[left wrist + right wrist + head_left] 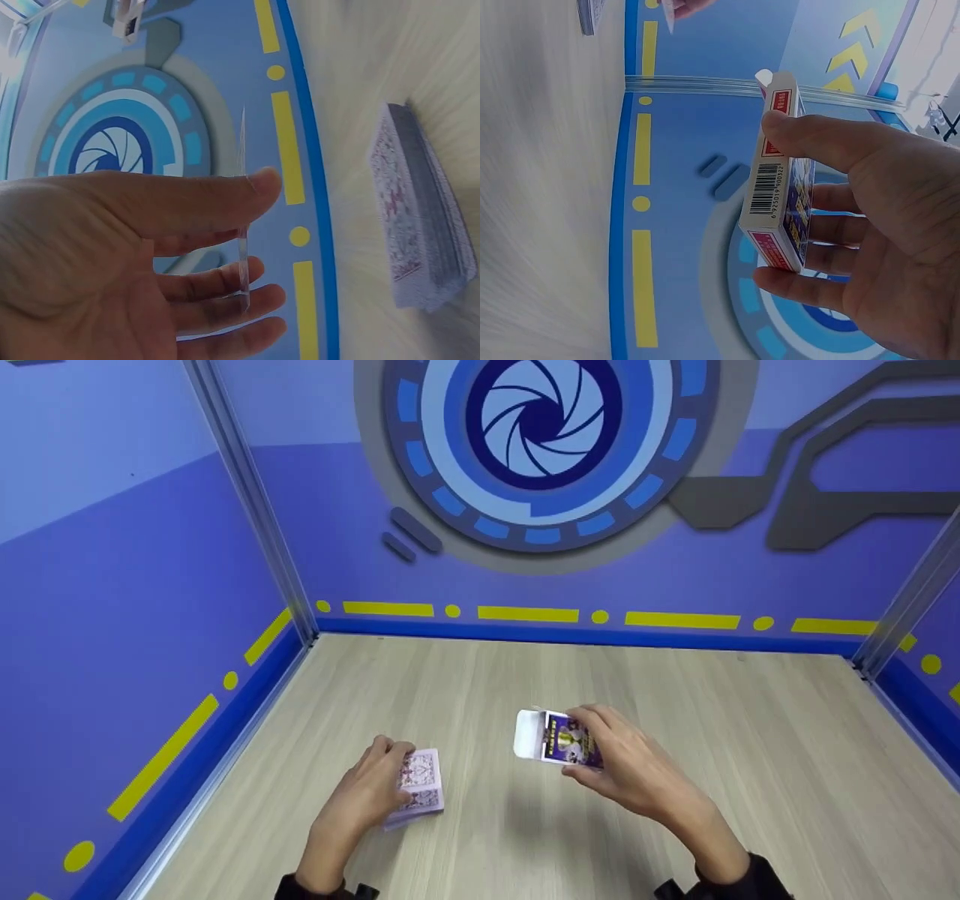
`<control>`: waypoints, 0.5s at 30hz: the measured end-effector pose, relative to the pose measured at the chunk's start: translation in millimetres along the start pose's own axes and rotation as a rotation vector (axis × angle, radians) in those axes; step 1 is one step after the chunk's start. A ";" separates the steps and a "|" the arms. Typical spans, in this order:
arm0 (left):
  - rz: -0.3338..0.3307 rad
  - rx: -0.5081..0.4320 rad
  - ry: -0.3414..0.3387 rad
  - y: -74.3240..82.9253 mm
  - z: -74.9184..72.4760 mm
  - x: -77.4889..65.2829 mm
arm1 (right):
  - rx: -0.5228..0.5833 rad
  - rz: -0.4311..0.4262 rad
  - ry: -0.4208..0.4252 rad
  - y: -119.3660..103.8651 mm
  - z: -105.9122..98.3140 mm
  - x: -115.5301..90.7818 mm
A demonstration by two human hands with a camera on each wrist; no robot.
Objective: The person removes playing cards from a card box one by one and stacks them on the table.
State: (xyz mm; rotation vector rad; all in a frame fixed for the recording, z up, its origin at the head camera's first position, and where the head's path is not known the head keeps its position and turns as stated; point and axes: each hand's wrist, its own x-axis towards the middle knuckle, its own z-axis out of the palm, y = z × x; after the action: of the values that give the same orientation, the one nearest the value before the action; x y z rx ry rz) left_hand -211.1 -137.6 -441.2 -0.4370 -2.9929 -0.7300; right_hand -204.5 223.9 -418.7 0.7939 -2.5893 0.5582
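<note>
My left hand (364,791) pinches a thin playing card or small packet of cards (244,270), seen edge-on between thumb and fingers in the left wrist view. A stack of playing cards (401,210) with patterned backs lies on the table, apart from that hand; in the head view the hand overlaps it. Raised over the table, my right hand (634,761) grips a card box (570,739) by its sides, thumb on one edge and fingers opposite. Its white end flap (529,733) stands open toward the left. The right wrist view shows a barcode on the narrow side of the box.
Under both hands is a light wood-grain tabletop (480,840). A blue-purple back wall (330,525) and left side wall (112,630) bound it, with metal profiles (255,502) at the corners.
</note>
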 end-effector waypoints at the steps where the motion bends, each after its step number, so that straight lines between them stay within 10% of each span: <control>1: -0.008 -0.005 -0.006 -1.7 1.6 1.2 | -0.003 -0.001 0.000 0.1 0.0 0.0; 15: -0.052 -0.017 -0.115 -10.1 20.2 7.2 | -0.010 0.015 -0.025 -0.7 -0.1 0.6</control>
State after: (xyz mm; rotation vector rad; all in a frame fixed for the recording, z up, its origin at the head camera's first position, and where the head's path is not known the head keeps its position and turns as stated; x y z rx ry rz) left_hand -220.0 -135.1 -463.0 -0.4170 -3.1181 -0.7608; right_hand -204.5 223.2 -418.2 0.7829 -2.6207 0.5426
